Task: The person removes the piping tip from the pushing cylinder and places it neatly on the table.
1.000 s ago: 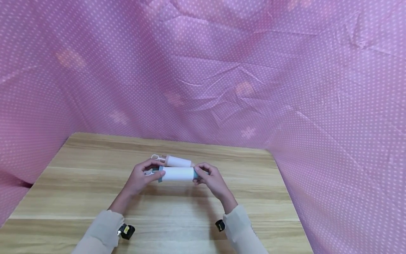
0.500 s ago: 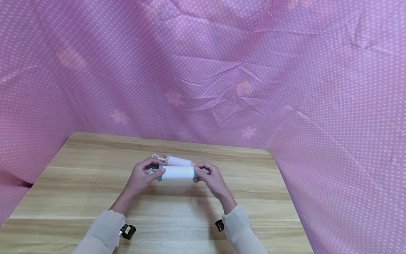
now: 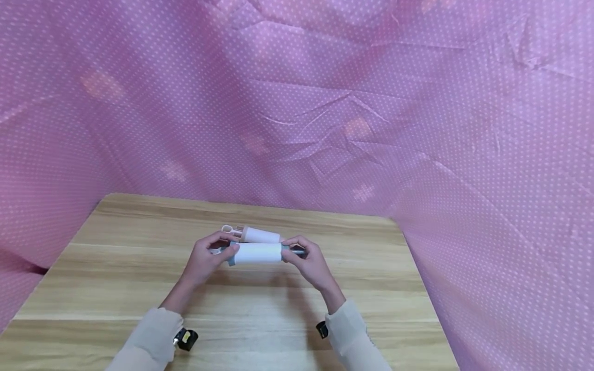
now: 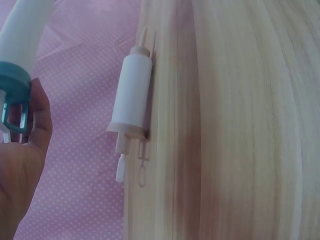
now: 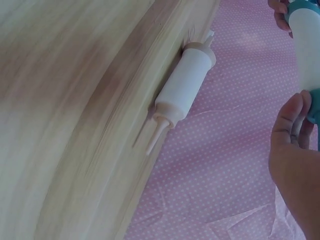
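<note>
My left hand [image 3: 208,256] holds the teal flange end of a white-barrelled syringe [image 3: 258,252], thumb in front and fingers behind. In the left wrist view, a teal loop hangs below that flange next to the fingers of my left hand [image 4: 22,160]. At the other end, my right hand [image 3: 308,260] pinches the teal collar, and a thin teal tip sticks out past the fingers. The right wrist view shows my right hand [image 5: 295,130] on that collar. The syringe lies level between both hands, raised above the table. Part of the flange is hidden by the left fingers.
A second syringe [image 3: 261,236], white with beige-pink ends and a white ring handle, lies on the wooden table [image 3: 139,247] just behind the held one. Pink dotted cloth [image 3: 297,129] hangs around the table's back and sides.
The held syringe has shifted slightly left. My right thumb and fingers have changed position on the teal collar, and more of the thin tip shows. The second syringe stays in place.
</note>
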Tool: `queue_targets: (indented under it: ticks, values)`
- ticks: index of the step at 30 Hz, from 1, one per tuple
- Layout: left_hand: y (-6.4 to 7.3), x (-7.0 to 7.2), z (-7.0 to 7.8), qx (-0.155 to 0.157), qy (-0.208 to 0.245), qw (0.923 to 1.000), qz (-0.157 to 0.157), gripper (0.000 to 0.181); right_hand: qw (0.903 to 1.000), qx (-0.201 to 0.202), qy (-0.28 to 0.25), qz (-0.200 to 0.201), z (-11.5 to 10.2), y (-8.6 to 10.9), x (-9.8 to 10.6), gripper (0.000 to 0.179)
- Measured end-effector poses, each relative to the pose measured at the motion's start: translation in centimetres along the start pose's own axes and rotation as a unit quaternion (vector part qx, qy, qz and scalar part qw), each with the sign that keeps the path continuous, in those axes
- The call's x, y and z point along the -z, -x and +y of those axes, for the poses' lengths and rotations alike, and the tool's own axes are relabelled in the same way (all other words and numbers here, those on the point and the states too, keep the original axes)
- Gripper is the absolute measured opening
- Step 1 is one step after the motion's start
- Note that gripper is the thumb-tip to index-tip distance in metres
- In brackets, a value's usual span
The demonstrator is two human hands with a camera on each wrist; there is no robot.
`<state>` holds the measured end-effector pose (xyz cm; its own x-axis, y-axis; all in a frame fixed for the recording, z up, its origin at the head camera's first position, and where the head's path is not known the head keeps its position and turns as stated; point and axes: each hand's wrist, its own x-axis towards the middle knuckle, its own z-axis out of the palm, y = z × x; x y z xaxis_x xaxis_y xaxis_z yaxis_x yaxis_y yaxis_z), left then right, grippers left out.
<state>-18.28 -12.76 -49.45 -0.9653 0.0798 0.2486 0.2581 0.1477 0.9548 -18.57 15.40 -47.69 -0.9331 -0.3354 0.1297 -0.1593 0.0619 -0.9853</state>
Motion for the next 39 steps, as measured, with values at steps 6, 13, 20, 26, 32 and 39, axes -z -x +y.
queue_targets:
  ticks: [6,13,20,26,32,39]
  values:
    - [0.0,0.1,0.4,-0.004,-0.001,1.0000,-0.006,0.018,0.9999,0.007,0.006,-0.006,0.0,-0.1,0.0,0.022]
    - [-0.1,0.2,0.5,-0.017,0.006,0.9998,-0.007,0.020,0.9996,-0.022,0.016,0.003,0.2,-0.4,0.0,0.040]
    - [-0.1,-0.2,1.9,-0.035,-0.025,0.9991,-0.002,0.018,0.9980,-0.051,0.038,0.005,0.3,-0.4,0.1,0.039]
    - [-0.1,-0.4,2.2,-0.051,-0.028,0.9983,0.000,0.016,0.9986,-0.048,0.019,-0.011,-0.1,-0.2,0.4,0.033]
    - [-0.5,-0.3,0.8,-0.051,-0.023,0.9984,-0.001,0.017,0.9993,-0.035,-0.002,-0.015,0.0,-0.2,0.7,0.031]
    - [-0.5,-0.2,0.8,-0.045,-0.022,0.9987,0.001,0.020,0.9987,-0.034,0.036,-0.014,0.1,-0.3,0.5,0.037]
